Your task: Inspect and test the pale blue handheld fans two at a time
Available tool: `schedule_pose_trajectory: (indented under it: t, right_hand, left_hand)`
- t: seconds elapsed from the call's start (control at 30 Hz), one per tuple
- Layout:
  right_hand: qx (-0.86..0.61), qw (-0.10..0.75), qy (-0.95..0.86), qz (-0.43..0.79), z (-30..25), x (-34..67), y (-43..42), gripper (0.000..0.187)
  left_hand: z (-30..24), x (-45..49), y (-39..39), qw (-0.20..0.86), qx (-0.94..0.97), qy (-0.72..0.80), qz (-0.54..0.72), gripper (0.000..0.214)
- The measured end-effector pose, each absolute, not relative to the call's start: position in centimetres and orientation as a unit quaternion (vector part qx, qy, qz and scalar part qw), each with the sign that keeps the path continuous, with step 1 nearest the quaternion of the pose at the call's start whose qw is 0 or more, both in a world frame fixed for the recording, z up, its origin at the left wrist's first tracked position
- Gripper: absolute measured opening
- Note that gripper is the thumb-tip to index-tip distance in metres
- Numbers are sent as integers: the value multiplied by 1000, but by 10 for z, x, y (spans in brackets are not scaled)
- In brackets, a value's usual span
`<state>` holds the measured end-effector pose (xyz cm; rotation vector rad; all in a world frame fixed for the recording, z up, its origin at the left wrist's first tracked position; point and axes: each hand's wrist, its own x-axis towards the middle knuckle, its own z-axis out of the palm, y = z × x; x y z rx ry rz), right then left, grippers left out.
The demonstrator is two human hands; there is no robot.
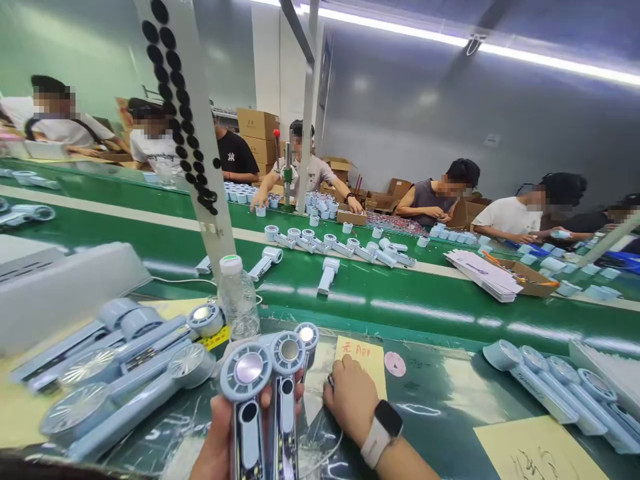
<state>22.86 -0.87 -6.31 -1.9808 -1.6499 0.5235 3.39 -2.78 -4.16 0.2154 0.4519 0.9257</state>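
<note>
My left hand (217, 427) is closed around light-blue handheld fans, their round heads up. The larger fan (249, 373) is in front, with a second fan (287, 357) beside it and a third fan head (307, 335) partly behind. Both front handles show open casings with circuitry inside. To their right, my right hand (353, 397), wearing a watch (387, 419), rests back-up on the bench by a yellow note (367, 357). Its fingers are bent together; whatever lies under them is hidden.
More fans (150, 373) lie piled at left beside a clear plastic bottle (239, 300). At right are a row of fans (555, 387) and a yellow paper (540, 447). A green conveyor (400, 293) carries fan parts; a metal post (200, 133) rises before it. Several people sit beyond.
</note>
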Motion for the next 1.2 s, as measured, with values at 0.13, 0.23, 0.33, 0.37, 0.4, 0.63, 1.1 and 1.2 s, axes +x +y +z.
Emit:
schedule_pose_trajectory:
  t: [0.13, 0.23, 0.33, 0.37, 0.4, 0.63, 1.1, 1.2]
  right_hand:
    - [-667, 255, -646, 269, -76, 208, -27, 13]
    - [-553, 316, -609, 473, -82, 205, -54, 12]
    - [-443, 395, -482, 645, -82, 203, -73, 47]
    - [-442, 414, -451, 656, -80, 202, -77, 54]
    - [-452, 435, -428, 651, -77, 200, -79, 57]
    - [-372, 541, -373, 656, -65, 174, -84, 55]
    - [-345, 571, -307, 678, -75, 149, -86, 53]
    - [-372, 577, -291, 666, -73, 150, -87, 51]
  left_hand:
    - [-45, 21, -26, 843, 170, 177, 478, 48]
    - [-25, 22, -21, 813, 239, 185, 498, 53]
    - [-1, 37, -15, 786, 247, 195, 532, 56]
    - [4, 43, -13, 778, 238, 202, 545, 56]
    - [8, 48, -12, 772, 228, 210, 555, 56]
    - [9, 65, -15, 749, 232, 213, 583, 59]
    - [0, 57, -16, 734, 271, 185, 594, 60]
    - [-8, 59, -15, 704, 297, 196, 614, 61]
